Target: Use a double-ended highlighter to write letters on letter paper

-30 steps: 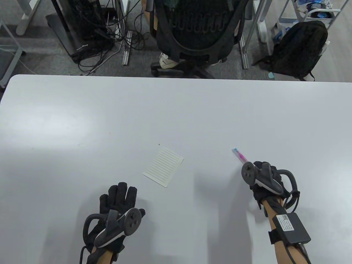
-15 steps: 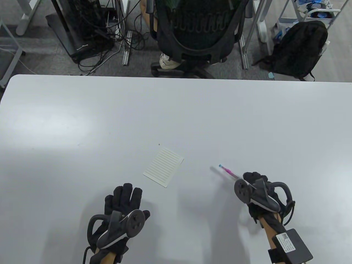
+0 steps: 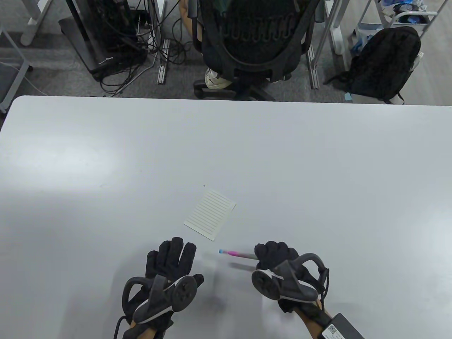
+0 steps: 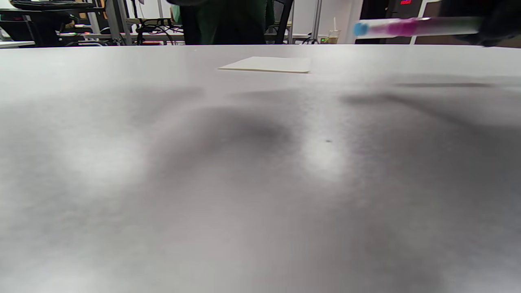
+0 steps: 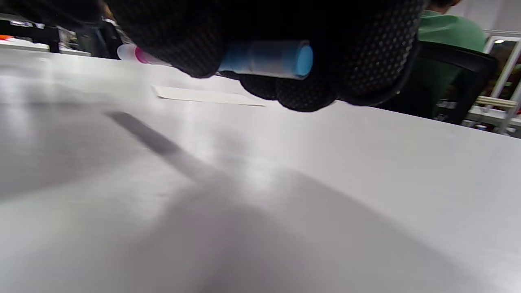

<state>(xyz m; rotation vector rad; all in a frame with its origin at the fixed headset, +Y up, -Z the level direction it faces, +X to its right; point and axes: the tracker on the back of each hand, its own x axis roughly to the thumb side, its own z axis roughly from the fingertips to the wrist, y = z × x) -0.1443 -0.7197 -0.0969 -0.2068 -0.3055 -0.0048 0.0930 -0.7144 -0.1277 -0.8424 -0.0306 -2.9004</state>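
Observation:
A small lined sheet of letter paper (image 3: pixel 210 214) lies flat near the table's middle; it also shows as a pale slab (image 4: pixel 266 64) in the left wrist view and as a thin strip (image 5: pixel 203 96) in the right wrist view. My right hand (image 3: pixel 273 254) grips a pink double-ended highlighter (image 3: pixel 236 253) with blue caps, held above the table and pointing left. The right wrist view shows its blue end (image 5: pixel 268 59) sticking out of the curled fingers. My left hand (image 3: pixel 171 259) lies with straight fingers just left of the pen's tip, holding nothing. The highlighter (image 4: pixel 411 27) crosses the left wrist view's top right.
The white table (image 3: pixel 106 159) stretches wide around the paper. Beyond its far edge stand a black office chair (image 3: pixel 254 39) with a seated person, tangled cables (image 3: pixel 120 46) and a black backpack (image 3: pixel 385 63) on the floor.
My right hand has carried the highlighter from the right side leftward and toward the front edge, turning it to point left. My left hand has shifted slightly right.

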